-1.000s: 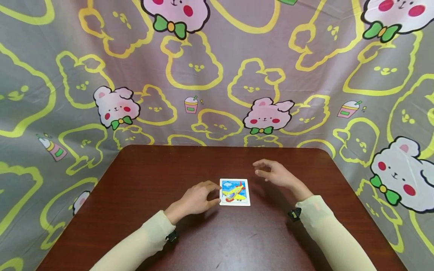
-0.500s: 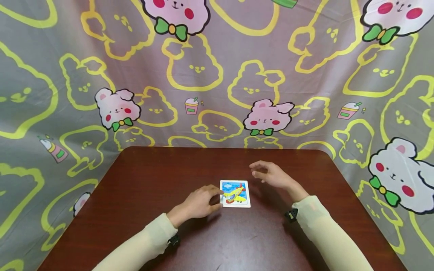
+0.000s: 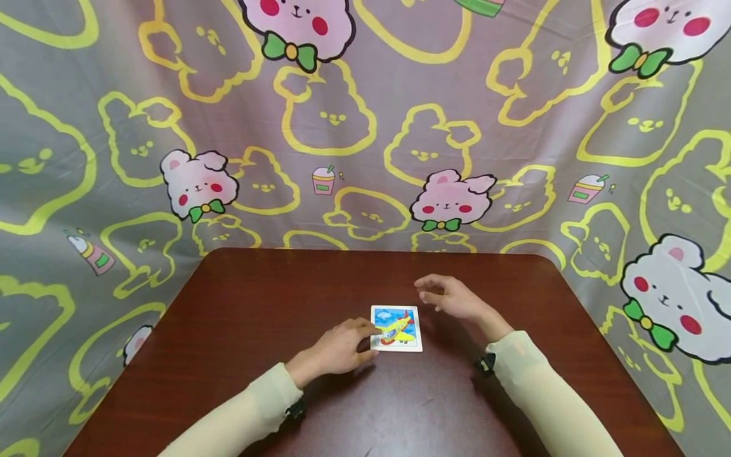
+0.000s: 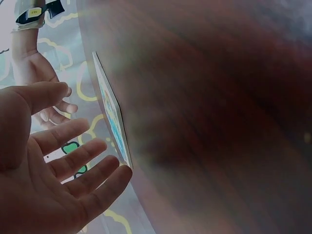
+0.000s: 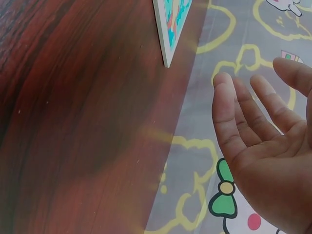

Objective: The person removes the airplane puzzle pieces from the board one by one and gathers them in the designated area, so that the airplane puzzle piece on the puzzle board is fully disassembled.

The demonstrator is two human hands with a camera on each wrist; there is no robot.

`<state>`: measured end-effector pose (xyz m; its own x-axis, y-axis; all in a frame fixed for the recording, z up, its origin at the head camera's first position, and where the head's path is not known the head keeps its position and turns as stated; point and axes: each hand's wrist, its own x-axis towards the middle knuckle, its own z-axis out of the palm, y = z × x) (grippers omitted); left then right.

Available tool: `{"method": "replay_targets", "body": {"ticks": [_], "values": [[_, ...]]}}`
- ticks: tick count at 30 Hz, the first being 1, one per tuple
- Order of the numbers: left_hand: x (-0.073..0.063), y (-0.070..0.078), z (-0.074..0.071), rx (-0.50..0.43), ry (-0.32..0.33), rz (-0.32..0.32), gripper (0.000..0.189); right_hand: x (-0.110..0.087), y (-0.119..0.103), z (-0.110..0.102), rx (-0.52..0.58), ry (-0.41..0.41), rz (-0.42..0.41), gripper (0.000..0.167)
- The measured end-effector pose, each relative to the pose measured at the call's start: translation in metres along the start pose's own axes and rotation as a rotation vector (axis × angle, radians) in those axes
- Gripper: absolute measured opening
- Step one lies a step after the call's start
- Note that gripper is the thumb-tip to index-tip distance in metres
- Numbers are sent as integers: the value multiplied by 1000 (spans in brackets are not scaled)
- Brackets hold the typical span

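Observation:
A flat square picture board [image 3: 400, 330] with a white border and a yellow airplane on blue sky lies on the brown table. My left hand [image 3: 344, 346] is at its left side, with fingertips overlapping the board's left edge in the head view. In the left wrist view that hand [image 4: 63, 161] shows its palm, fingers spread and relaxed, beside the thin board [image 4: 113, 114]. My right hand [image 3: 454, 296] hovers to the right of the board and a little beyond it, fingers loosely bent and holding nothing. The right wrist view shows its open palm [image 5: 273, 141] and one corner of the board [image 5: 169, 34].
The brown table [image 3: 274, 285] has rounded far corners. A grey curtain [image 3: 354, 171] printed with yellow bear outlines and white bunny faces hangs behind it and along both sides. Each wrist wears a dark strapped device, such as the right wrist camera [image 3: 486, 364].
My left fingertips have moved slightly right, over the board's left edge. The right hand has drifted a little left toward the board. The whole head view has shifted slightly downward.

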<state>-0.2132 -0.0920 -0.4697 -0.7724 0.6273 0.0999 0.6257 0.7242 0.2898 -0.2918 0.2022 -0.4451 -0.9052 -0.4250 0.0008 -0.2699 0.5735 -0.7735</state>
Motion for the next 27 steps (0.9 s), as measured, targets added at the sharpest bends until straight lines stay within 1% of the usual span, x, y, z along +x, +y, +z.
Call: {"method": "replay_targets", "body": {"ticks": [5,11,17,20,24,27], "values": [[0,2,2,15,-16,14,43,0,-3,4,8,-8,3,35],[1,4,3,25,-31,12,44,2,-4,8,15,-10,-15,32],[0,6,4,21,-52,13,43,6,-4,14,8,-3,-14,31],[0,7,4,19,-59,24,42,8,-4,16,13,-6,-26,33],[0,8,3,15,-72,32,41,10,-6,19,32,-14,-50,31],[1,8,3,18,-79,30,41,11,-7,21,32,-20,-46,30]]}}
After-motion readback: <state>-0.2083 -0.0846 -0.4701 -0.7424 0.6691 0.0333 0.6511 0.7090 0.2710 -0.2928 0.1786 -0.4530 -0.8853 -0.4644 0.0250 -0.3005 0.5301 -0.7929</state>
